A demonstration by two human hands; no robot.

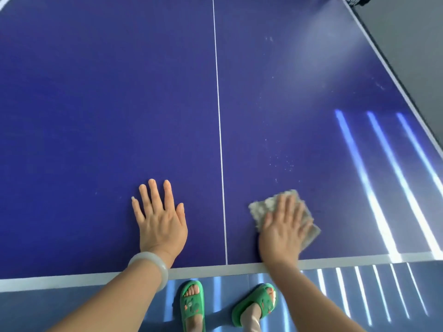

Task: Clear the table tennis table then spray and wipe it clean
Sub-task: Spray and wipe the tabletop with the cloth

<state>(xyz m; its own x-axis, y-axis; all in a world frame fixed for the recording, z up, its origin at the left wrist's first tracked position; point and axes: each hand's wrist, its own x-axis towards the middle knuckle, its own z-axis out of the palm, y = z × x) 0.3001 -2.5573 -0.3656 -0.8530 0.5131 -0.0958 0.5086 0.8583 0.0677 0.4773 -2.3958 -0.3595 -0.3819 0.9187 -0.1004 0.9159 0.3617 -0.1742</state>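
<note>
The bench (96,104), a blue table tennis table, fills most of the view. A thin white centre line (219,130) runs down it, w/ a white border along the near edge and right side. Bright light stripes (364,183) fall across the bench's right part and carry on onto the blue floor (72,305) below. Small pale specks (285,164) dot the surface right of the centre line.

Left hand (159,219) lies flat on the bench, left of the centre line, near the front edge; fingers (153,192) straight and spread wide, holding nothing. A pale bangle (153,267) sits on that wrist.

Right hand (285,231) presses flat on a grey-beige cloth (268,204), right of the centre line, close to the near edge; fingers extended over the cloth, not curled round it. The cloth lies on the bench, sticking out beyond the hand to the front-left and right.

Below the bench edge, two feet in green slippers (191,305) stand on the floor. At the top right corner, a dark net part (354,1) shows, too small to tell more.
</note>
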